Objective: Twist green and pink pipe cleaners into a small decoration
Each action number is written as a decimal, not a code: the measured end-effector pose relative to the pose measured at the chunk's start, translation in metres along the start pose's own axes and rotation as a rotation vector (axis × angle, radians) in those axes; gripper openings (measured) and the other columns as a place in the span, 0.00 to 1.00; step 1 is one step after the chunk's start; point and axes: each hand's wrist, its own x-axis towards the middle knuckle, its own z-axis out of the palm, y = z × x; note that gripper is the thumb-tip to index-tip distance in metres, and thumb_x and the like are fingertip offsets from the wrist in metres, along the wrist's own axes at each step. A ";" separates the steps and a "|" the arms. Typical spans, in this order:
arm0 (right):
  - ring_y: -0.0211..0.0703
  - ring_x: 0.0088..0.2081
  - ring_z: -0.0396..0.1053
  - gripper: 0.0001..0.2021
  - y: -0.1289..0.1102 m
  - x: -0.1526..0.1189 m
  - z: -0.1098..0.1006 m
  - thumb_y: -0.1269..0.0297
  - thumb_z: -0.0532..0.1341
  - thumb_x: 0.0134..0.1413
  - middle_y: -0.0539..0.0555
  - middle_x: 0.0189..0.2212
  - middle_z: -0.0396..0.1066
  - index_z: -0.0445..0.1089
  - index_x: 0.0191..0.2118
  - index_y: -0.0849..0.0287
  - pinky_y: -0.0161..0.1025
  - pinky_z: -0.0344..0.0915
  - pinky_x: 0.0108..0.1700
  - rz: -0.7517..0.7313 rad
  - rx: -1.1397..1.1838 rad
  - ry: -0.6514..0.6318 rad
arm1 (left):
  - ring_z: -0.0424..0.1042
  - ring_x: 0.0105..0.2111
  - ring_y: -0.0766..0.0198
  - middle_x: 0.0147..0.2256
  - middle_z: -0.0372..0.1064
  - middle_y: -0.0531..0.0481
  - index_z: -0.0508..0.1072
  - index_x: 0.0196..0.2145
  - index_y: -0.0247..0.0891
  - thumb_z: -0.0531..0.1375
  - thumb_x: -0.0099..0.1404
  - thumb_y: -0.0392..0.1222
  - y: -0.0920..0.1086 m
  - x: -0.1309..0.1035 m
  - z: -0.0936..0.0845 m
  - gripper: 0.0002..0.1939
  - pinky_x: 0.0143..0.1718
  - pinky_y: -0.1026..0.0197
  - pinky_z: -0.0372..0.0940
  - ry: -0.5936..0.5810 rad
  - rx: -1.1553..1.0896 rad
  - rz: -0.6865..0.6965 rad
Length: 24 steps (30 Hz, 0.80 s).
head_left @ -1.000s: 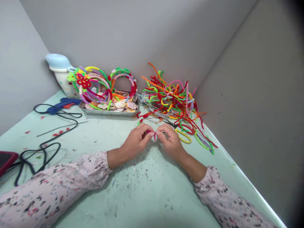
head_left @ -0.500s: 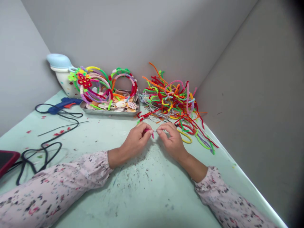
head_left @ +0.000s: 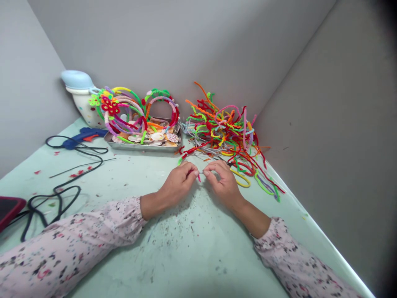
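My left hand [head_left: 176, 184] pinches a short pink pipe cleaner [head_left: 199, 178], whose fuzzy tip hangs below the thumb. Facing it, my right hand [head_left: 223, 182] is closed in a pinch on the thin grey wire that runs across the small gap between my fingertips. Most of the held piece is hidden by my fingers. Just beyond my hands lies a tangled heap of coloured pipe cleaners [head_left: 214, 124], some stripped to bare wire. Scissors with orange-red handles [head_left: 248, 169] rest close to my right hand, partly under the heap.
A metal tray [head_left: 142, 147] of seashells [head_left: 157, 136] holds several pipe-cleaner-wrapped hoops [head_left: 161, 99]. Left of it are a blue glue gun [head_left: 81, 136], a white pot with a blue lid [head_left: 83, 103] and a looping black cable [head_left: 58, 190]. A red-edged device [head_left: 12, 209] sits at the left. Fuzz litters the table.
My right hand has shifted slightly left, and the gap between my fingertips is a little narrower. My left hand has barely moved; both keep their pinch.
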 end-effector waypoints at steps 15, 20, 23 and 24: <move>0.45 0.41 0.65 0.04 -0.001 0.000 0.000 0.65 0.57 0.59 0.51 0.34 0.69 0.69 0.34 0.54 0.45 0.60 0.46 -0.005 0.014 0.008 | 0.62 0.29 0.66 0.25 0.61 0.54 0.66 0.30 0.36 0.50 0.67 0.40 -0.001 -0.001 -0.001 0.10 0.32 0.63 0.57 -0.003 -0.067 0.003; 0.44 0.41 0.66 0.04 -0.002 0.000 0.000 0.64 0.57 0.59 0.51 0.34 0.69 0.68 0.35 0.54 0.45 0.61 0.46 0.029 0.026 0.037 | 0.63 0.32 0.65 0.30 0.64 0.52 0.68 0.36 0.36 0.50 0.67 0.37 0.001 -0.002 -0.002 0.08 0.34 0.63 0.57 0.060 -0.047 0.039; 0.44 0.40 0.66 0.04 -0.002 0.001 -0.001 0.64 0.56 0.60 0.51 0.34 0.68 0.68 0.35 0.54 0.45 0.61 0.46 0.031 0.033 0.049 | 0.63 0.34 0.64 0.32 0.64 0.51 0.67 0.37 0.36 0.51 0.66 0.37 0.001 -0.002 -0.002 0.06 0.37 0.62 0.58 0.111 -0.041 0.053; 0.44 0.41 0.66 0.04 -0.002 0.001 -0.001 0.64 0.56 0.59 0.51 0.34 0.68 0.68 0.36 0.54 0.45 0.62 0.46 0.027 0.035 0.056 | 0.63 0.34 0.64 0.31 0.64 0.52 0.67 0.36 0.36 0.51 0.67 0.38 0.001 -0.002 -0.001 0.06 0.37 0.62 0.58 0.111 -0.047 0.053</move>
